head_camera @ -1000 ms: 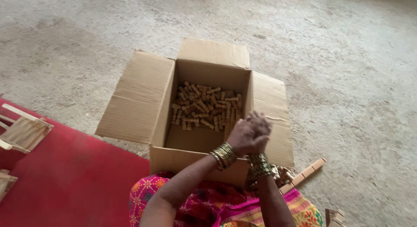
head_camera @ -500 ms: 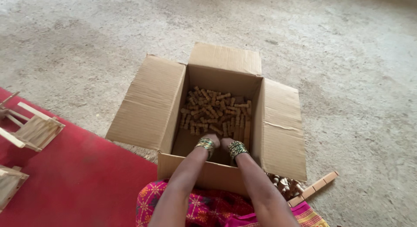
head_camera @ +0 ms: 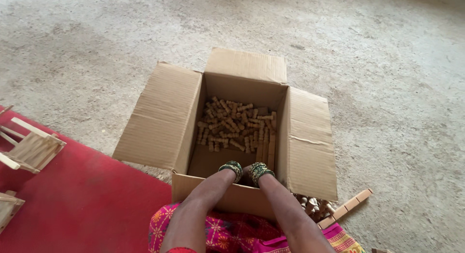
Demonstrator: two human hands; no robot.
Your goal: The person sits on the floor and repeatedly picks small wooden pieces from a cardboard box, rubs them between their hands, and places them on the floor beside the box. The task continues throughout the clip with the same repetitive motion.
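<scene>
1. An open cardboard box is set on a concrete floor, its four flaps folded outward.
2. A heap of small turned wooden pegs is spread over the far half of the box bottom; a few flat wooden slats are leaned near the right wall.
3. Both forearms are reached over the near wall of the box, with green-and-gold bangles seen at the wrists.
4. The left hand and right hand are hidden behind the near wall, side by side; whether they are open or gripping anything cannot be told.
5. A red mat is laid at the left, with small wooden frames placed on its left edge.
6. More pegs and a notched wooden strip are left on the floor just beside the box's near right corner.
</scene>
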